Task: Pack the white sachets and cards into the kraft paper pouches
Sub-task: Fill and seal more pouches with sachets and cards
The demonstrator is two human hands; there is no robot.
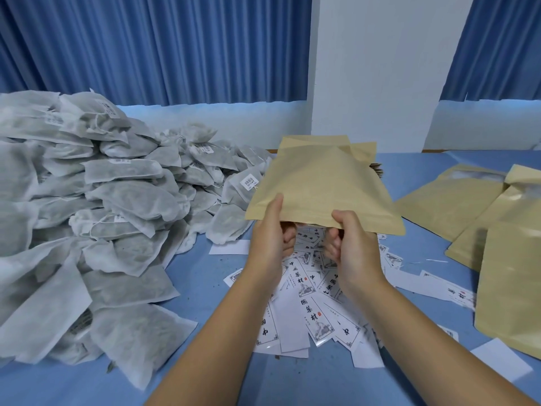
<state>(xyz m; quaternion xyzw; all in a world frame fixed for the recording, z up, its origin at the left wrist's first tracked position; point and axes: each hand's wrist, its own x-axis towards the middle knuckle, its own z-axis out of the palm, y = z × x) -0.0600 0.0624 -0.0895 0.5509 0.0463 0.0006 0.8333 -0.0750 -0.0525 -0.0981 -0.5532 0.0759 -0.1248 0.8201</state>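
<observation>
Kraft pouch [319, 183] is held up by its near edge in both hands: the left hand [272, 235] pinches the left corner and the right hand [349, 244] the right part of that edge, each with the thumb on top and the fingers curled underneath. The face turned to the camera is plain brown with no print. Its long axis runs away from the person, the gripped edge nearest and a folded end pointing toward the far wall. It hangs above the table [205, 288], not touching it.

Directly below the hands lie scattered cards [310, 312], white with black brush characters, among them 中 and 材, a small red seal and a grey drawing. To the left is a tall heap of white sachets [117, 200]; several carry small barcode labels [248, 181], the digits too small to read. To the right lie more kraft pouches [448, 206], flat and overlapping, some showing a clear window.
</observation>
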